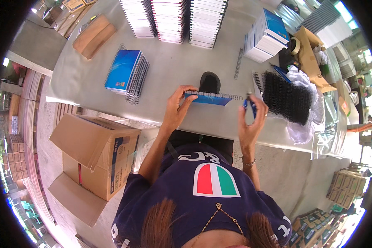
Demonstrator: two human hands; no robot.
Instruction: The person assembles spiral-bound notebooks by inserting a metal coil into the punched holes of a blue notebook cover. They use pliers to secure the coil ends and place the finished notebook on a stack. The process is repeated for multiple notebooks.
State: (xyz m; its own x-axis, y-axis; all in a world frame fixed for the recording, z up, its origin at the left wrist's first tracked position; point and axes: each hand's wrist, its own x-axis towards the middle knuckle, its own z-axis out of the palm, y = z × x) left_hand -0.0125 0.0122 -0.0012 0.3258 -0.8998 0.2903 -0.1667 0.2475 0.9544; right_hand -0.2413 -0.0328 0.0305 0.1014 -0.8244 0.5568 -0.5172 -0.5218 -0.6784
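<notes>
My left hand (177, 108) is closed on the left end of a blue-covered spiral notebook (211, 100), thumb in front and fingers over the top. The notebook stands tilted near the table's front edge. Its wire coil runs along the upper side, and a bit of it sticks out past the right end. Just right of that coil end, my right hand (253, 122) grips blue-handled pliers (246, 102), apart from the notebook. A dark oval pad (209, 82) lies right behind the notebook. One loose coil (238, 63) rests farther back.
Coil-bound blue notebooks (124, 74) are stacked left. Tall book stacks (169, 20) stand at the back, with more blue-covered books (266, 39) back right. Black coils (285, 99) lie on crumpled plastic (300, 131) at right. An open carton (99, 153) stands left of me, below table height.
</notes>
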